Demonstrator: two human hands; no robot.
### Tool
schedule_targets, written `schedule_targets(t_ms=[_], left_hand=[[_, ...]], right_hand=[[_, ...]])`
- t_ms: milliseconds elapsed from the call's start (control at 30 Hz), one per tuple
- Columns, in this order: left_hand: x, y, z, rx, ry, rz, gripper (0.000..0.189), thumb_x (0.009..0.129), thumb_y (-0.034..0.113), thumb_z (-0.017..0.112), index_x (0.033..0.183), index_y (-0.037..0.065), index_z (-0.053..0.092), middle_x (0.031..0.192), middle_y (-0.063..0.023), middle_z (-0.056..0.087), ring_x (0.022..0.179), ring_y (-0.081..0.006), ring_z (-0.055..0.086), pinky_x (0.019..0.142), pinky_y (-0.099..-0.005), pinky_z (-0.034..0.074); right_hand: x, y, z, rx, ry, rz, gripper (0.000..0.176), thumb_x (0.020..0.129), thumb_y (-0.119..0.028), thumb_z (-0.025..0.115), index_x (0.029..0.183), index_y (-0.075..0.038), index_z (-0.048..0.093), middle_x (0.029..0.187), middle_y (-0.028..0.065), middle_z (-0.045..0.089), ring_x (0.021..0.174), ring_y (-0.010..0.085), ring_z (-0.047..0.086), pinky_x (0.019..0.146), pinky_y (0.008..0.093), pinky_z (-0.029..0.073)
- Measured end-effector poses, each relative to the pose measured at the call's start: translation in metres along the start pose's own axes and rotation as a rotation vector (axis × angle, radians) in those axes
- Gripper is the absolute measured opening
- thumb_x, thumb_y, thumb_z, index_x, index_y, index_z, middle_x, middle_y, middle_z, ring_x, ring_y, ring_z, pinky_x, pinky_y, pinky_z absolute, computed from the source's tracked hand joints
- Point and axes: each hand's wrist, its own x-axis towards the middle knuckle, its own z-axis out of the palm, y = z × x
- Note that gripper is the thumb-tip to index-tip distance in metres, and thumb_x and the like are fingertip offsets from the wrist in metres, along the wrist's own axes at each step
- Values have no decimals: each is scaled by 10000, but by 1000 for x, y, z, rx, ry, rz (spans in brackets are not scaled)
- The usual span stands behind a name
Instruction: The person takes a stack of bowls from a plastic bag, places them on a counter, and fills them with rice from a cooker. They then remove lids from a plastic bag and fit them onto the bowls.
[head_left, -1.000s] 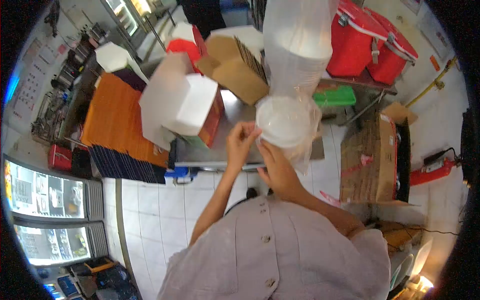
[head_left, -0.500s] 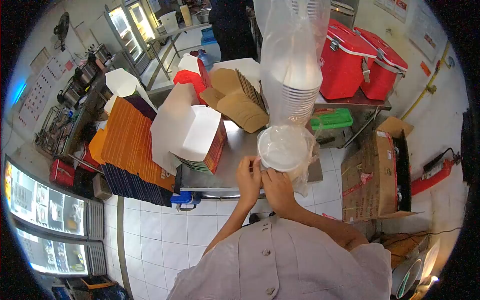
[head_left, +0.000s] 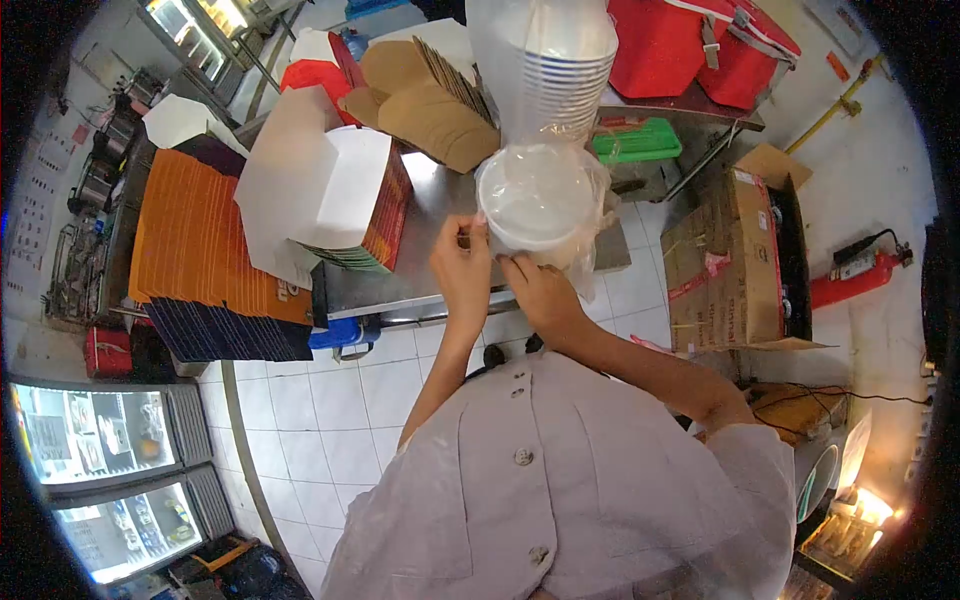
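A clear plastic bag [head_left: 598,212] wraps a long stack of white bowls [head_left: 555,85], lying on the metal table. The nearest bowl [head_left: 535,205] faces me with its round opening under the film. At its lower left edge, my left hand [head_left: 462,268] is closed, thumb and fingers pinching the film. My right hand [head_left: 545,295] sits just below the bowl, fingers bent and closed on the bag's near edge. A small gap separates the hands. Thin film between the fingertips is hard to make out.
Left of the bowls stand white food boxes [head_left: 350,190], brown cartons [head_left: 430,110] and orange stacked cartons [head_left: 205,235]. Red cooler bags [head_left: 655,50] and a green tray [head_left: 637,140] are behind right. An open cardboard box [head_left: 725,265] and fire extinguisher [head_left: 855,278] stand right.
My view has tipped downward, so the table appears higher. My hands have moved slightly apart along the bag's near edge, the left one raised beside the bowl's rim.
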Motion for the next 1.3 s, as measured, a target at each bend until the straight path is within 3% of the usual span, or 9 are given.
schedule_targets(t_ms=[400, 533, 633, 733, 833, 933, 1033, 1167, 1300], left_hand=[[59, -23, -6, 306, 190, 272, 63, 785, 41, 533, 797, -13, 563, 737, -195, 597, 678, -332, 569, 634, -390, 423], [64, -34, -16, 191, -104, 326, 181, 807, 69, 553, 965, -19, 533, 948, -174, 584, 887, -299, 559, 757, -381, 431], [57, -31, -28, -268, -268, 260, 376, 822, 123, 581, 1161, 14, 460, 1217, -109, 475, 1174, -221, 422, 991, -347, 325], [53, -21, -24, -483, -346, 208, 492, 816, 163, 602, 1249, 20, 415, 1298, -120, 418, 1223, -232, 372, 1036, -337, 249], [59, -26, -6, -399, -443, 175, 582, 819, 203, 611, 1314, 24, 362, 1342, -125, 378, 1233, -220, 357, 1048, -325, 212], [64, -24, 11, -505, -470, 69, 581, 831, 224, 605, 1320, 27, 363, 1360, -109, 367, 1234, -202, 353, 1033, -307, 233], [75, -21, 13, -495, -466, 3, 451, 850, 206, 587, 1240, 12, 472, 1174, -66, 495, 1070, -129, 437, 916, -246, 321], [93, -26, 13, -245, -516, 73, 321, 868, 217, 560, 1127, 27, 575, 1036, -39, 560, 954, -102, 498, 839, -230, 381], [110, -18, 13, -310, -644, -132, 226, 829, 206, 621, 978, 38, 641, 800, 22, 617, 748, -51, 535, 687, -192, 410]], right_hand=[[-40, 25, -42, 189, -323, -114, 61, 702, -75, 529, 752, -56, 499, 764, 102, 538, 734, 297, 566, 673, 410, 444], [-31, 42, -76, 352, -433, -50, 83, 717, -75, 570, 780, -40, 529, 786, 84, 555, 790, 286, 560, 740, 400, 436], [-29, 44, -97, 501, 82, -21, 248, 695, -44, 622, 931, -36, 546, 866, 91, 561, 842, 258, 558, 820, 328, 416], [-4, 38, -91, 450, 449, 278, 459, 666, -110, 694, 1080, -28, 514, 1010, 118, 567, 950, 304, 551, 873, 373, 402], [13, 47, -41, 501, 565, 433, 561, 701, -167, 704, 1183, -22, 455, 1067, 147, 544, 992, 294, 539, 852, 368, 418], [19, 62, -36, 961, 307, 593, 505, 791, -182, 662, 1189, 35, 439, 1104, 128, 532, 1057, 176, 487, 880, 321, 401], [18, 75, -31, 881, 402, 629, 408, 802, -286, 638, 1075, 4, 548, 809, 113, 614, 750, 227, 600, 677, 322, 476], [23, 110, -19, 619, 351, 635, 337, 842, -311, 585, 923, 16, 605, 680, 103, 612, 611, 196, 559, 577, 308, 448], [39, 109, -23, 725, 367, 661, 373, 858, -351, 560, 810, 18, 586, 619, 79, 568, 574, 162, 494, 566, 303, 426]])
